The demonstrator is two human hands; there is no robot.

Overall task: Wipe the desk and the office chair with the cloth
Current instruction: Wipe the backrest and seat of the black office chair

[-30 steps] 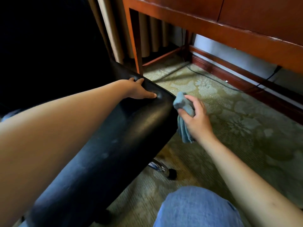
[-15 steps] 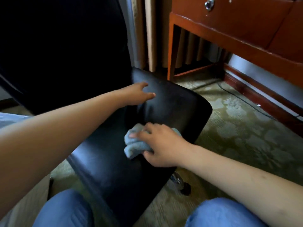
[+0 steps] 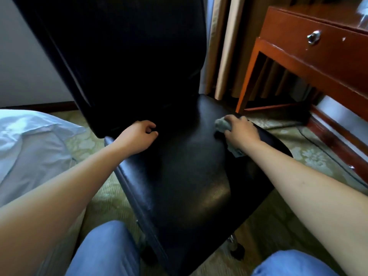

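The office chair [image 3: 179, 166] stands in the middle of the view, its black seat facing up and its tall back upright at the far side; the seat's front edge lies nearest the camera, so the chair faces the person, turned slightly to the right; the seat runs longer from back to front than from side to side as seen here. The cloth [image 3: 224, 124], a bunched grey-blue rag, lies on the far right part of the seat, near the seat's right edge; its length runs from far left to near right under the palm, with one end showing beyond the fingertips and a corner showing by the wrist. The right hand [image 3: 240, 132] lies flat over the cloth and presses it onto the seat, fingers bent loosely over the bunch. The left hand [image 3: 137, 136] rests on the seat just in front of the back's lower edge, fingers curled loosely, nothing in it. The desk [image 3: 310, 48], of reddish wood with a drawer and a metal knob [image 3: 313, 37], stands to the right, apart from the chair; a bed sheet [image 3: 29, 146] shows at the left; patterned carpet [image 3: 310, 154] covers the floor; two knees in blue jeans [image 3: 103, 251] fill the bottom edge.
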